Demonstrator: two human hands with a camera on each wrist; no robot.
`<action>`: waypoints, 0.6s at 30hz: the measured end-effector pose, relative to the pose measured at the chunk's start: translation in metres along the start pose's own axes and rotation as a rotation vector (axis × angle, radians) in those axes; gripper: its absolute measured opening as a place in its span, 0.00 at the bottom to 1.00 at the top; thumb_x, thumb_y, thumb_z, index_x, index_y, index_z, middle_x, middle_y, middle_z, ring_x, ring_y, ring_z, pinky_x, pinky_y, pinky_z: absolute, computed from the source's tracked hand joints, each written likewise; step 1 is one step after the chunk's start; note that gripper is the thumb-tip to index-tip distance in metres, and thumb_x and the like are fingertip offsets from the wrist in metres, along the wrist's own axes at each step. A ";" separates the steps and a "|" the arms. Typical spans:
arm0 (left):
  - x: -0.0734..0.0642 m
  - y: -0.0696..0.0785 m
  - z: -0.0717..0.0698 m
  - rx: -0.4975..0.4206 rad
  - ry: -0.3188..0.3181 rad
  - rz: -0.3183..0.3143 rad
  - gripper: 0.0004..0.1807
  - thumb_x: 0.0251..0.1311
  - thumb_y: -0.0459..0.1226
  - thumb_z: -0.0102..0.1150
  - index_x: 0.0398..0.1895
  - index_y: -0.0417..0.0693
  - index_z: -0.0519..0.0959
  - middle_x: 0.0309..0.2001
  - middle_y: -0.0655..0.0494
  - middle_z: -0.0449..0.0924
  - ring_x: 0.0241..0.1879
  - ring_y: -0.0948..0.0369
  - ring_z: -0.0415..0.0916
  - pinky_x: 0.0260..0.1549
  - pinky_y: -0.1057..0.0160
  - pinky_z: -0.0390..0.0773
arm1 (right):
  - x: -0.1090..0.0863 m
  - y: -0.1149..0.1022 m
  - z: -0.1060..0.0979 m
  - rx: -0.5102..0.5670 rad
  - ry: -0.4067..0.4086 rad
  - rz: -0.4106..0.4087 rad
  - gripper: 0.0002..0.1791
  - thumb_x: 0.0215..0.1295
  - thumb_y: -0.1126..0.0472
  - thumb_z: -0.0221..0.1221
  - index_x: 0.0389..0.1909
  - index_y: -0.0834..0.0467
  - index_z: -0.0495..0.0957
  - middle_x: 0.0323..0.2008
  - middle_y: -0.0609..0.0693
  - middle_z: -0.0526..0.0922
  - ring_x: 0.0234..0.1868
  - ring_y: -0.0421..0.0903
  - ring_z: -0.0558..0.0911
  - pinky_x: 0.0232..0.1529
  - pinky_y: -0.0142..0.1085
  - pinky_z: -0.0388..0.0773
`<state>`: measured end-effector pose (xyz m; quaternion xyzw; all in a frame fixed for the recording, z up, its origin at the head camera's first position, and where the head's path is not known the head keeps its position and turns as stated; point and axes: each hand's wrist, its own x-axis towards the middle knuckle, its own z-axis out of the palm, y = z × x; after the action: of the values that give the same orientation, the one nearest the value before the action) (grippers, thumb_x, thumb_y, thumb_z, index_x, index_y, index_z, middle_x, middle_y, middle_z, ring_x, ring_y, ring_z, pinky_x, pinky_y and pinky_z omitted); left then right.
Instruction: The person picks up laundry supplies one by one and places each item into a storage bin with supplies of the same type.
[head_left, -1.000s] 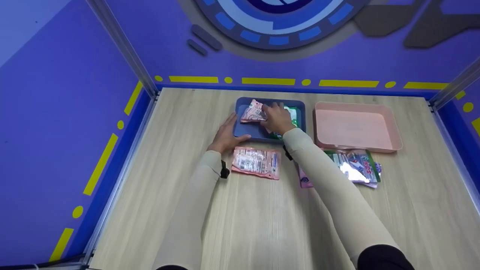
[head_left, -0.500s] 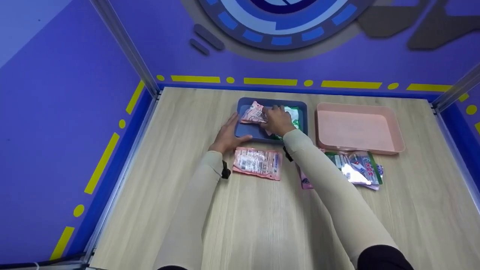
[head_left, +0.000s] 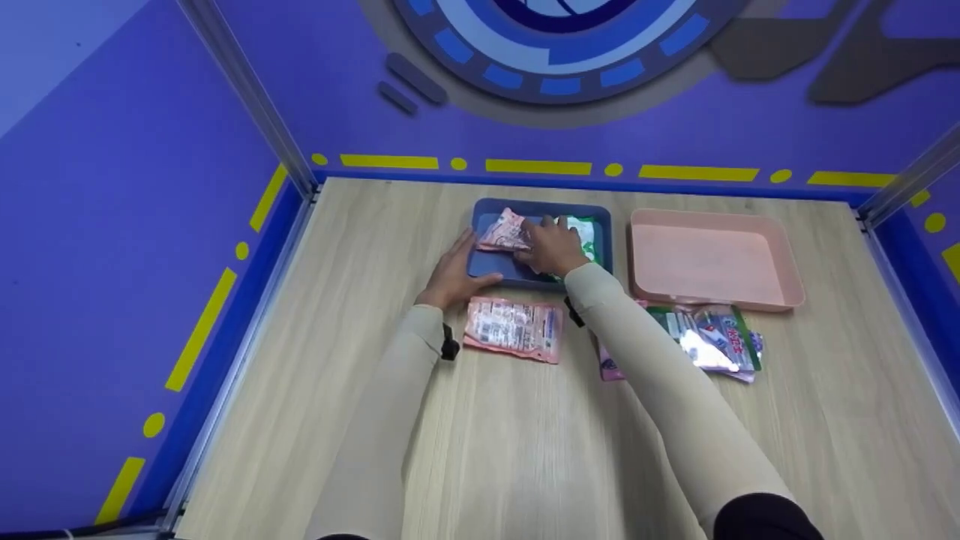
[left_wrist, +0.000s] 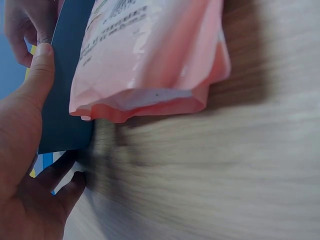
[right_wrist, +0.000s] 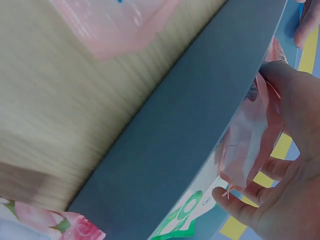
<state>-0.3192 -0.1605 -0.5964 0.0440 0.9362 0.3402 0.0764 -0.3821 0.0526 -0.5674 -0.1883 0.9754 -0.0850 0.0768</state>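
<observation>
My right hand [head_left: 555, 246] is down inside the blue tray [head_left: 491, 264], gripping a pink printed packet [head_left: 504, 231]. In the right wrist view, thumb and fingers straddle this packet [right_wrist: 247, 137] just past the tray wall. A white and green packet [head_left: 586, 236] lies beside it, partly under the hand. My left hand [head_left: 452, 274] rests at the tray's front left corner, thumb along the front wall and fingers stretched along the left side. Just in front of the tray, another pink packet [head_left: 513, 328] lies flat on the table; its sealed end looms large in the left wrist view.
A pink tray [head_left: 712, 255] holding nothing stands right of the blue one. Before it lies a pile of shiny green-edged and purple packets [head_left: 731, 337]. A purple packet [head_left: 609, 365] shows partly beneath my right forearm. Purple panels [head_left: 525, 135] close off the back and sides.
My right hand has lowered slightly toward the front of the blue tray, and the pink packet in it sits a little lower. My left hand stays at the tray corner.
</observation>
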 end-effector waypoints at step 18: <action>-0.001 0.000 0.001 -0.039 0.006 -0.014 0.56 0.61 0.57 0.70 0.84 0.51 0.49 0.84 0.58 0.39 0.81 0.53 0.42 0.77 0.51 0.51 | -0.013 0.003 -0.006 0.070 -0.020 -0.077 0.43 0.67 0.41 0.65 0.79 0.44 0.59 0.71 0.64 0.67 0.67 0.66 0.68 0.70 0.65 0.63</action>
<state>-0.3178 -0.1603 -0.5966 0.0349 0.9300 0.3578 0.0770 -0.3724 0.0615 -0.5606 -0.2238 0.9631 -0.1199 0.0897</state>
